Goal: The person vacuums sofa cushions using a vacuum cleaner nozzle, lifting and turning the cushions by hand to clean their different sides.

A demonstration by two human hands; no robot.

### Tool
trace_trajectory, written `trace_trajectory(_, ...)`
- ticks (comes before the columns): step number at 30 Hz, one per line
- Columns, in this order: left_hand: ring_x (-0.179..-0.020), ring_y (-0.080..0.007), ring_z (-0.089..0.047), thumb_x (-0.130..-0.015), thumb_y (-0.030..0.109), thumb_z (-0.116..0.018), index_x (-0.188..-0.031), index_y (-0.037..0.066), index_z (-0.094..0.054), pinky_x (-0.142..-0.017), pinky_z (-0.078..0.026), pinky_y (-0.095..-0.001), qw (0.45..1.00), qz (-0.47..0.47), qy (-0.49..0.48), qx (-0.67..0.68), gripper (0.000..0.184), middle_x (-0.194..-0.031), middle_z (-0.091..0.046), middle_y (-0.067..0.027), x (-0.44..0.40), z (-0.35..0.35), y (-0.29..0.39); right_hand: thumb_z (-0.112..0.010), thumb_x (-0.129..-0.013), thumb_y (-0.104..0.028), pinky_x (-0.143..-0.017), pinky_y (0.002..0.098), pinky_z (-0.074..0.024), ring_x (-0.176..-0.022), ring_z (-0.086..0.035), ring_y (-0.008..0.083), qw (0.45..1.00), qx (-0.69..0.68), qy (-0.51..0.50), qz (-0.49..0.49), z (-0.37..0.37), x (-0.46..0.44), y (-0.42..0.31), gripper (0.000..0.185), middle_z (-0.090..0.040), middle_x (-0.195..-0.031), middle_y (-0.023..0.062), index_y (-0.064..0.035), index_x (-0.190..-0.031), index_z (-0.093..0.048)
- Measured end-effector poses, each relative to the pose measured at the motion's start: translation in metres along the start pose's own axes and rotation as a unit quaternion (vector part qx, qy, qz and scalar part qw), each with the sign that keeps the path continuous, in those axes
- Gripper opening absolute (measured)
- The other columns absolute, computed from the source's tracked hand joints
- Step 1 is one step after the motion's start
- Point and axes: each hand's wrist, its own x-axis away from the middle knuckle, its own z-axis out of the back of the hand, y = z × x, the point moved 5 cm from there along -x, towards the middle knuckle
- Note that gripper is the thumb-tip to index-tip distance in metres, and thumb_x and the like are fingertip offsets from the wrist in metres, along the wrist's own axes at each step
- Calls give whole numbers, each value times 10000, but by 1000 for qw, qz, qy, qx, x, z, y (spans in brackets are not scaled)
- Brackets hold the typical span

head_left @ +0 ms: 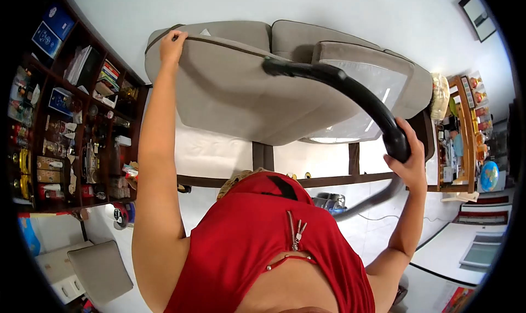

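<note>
My left hand (pixel 173 46) pinches the dark piped edge of a large grey sofa cushion (pixel 230 99), which is tilted up from the sofa base (pixel 211 151). In my right hand (pixel 410 158) is the black handle of a vacuum cleaner hose (pixel 359 91), with my fingers closed around it. The tube curves up and left, and its brush end (pixel 269 65) meets the cushion near its upper edge. From my right hand the hose bends down toward the vacuum cleaner body (pixel 330 202) on the floor, partly hidden by my red top.
Dark wooden shelves (pixel 82 110) packed with books, boxes and bottles stand at left. A wooden rack (pixel 466 132) with a small globe (pixel 489 176) is at right. Another grey cushion (pixel 101 272) rests at lower left. A cord (pixel 433 219) crosses the floor at right.
</note>
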Motion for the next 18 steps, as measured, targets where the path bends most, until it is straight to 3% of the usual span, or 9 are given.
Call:
trace_trajectory(4, -991, -260, -602, -798, 312, -696, -910, 99, -715, -847, -474, -384, 1000, 19, 21, 12, 241, -1063, -642, -91, -1, 3, -4, -717, -553, -187, -888, 306, -453, -957, -595, 183, 992, -91, 49, -66, 13, 9, 18, 843, -623, -1110, 89, -42, -1364, -538)
trace_trajectory(7, -983, -248, -596, -799, 280, -679, -918, 93, -712, -856, -462, -361, 999, -13, 0, 37, 224, -1091, -630, -83, 11, -2, 10, -696, -567, -174, -870, 284, -465, -930, -581, 155, 976, -193, 41, -95, 5, -17, 8, 887, -606, -1085, 77, -31, -1417, -484)
trace_trajectory(9, -988, -237, -587, -810, 244, -659, -921, 94, -710, -868, -451, -345, 998, -38, 9, 49, 194, -1077, -618, -72, 24, -5, 19, -684, -574, -151, -720, 260, -499, -803, -589, 127, 968, -236, 38, -82, -3, -48, -7, 885, -593, -1038, 81, -52, -1429, -478)
trace_trajectory(11, -999, -231, -577, -822, 206, -635, -925, 92, -708, -881, -441, -333, 996, -48, 2, 78, 170, -1067, -603, -67, 37, -6, 26, -668, -589, -118, -648, 270, -503, -699, -587, 132, 972, -229, 24, -51, -12, -79, -15, 853, -577, -1025, 91, -106, -1425, -497)
trace_trajectory(18, -981, -216, -567, -860, 113, -565, -958, 68, -697, -892, -435, -328, 988, -70, -19, 139, 171, -1050, -562, -75, 68, 9, 28, -687, -621, -122, -611, 290, -527, -647, -594, 151, 956, -284, -61, -36, -31, -131, -20, 825, -582, -862, 90, -191, -1425, -515)
